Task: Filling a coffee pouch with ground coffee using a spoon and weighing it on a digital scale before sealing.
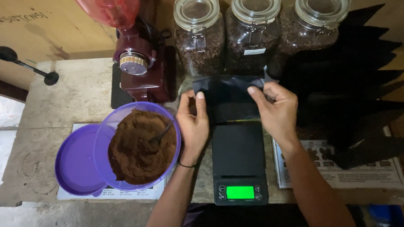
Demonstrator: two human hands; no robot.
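The left hand [193,125] and the right hand [278,112] grip a black pouch [231,96] at its two sides, thumbs on top, holding it over the far end of a black digital scale [238,162] with a lit green display. Left of the scale, a purple bowl [119,118] of brown ground coffee [137,151] with a spoon [159,136] in it sits beside its purple lid [75,164]. Behind stand a dark red grinder [139,66] and three glass jars [253,32] of coffee beans. A fan of black pouches [358,100] lies at right on the surface [72,92].
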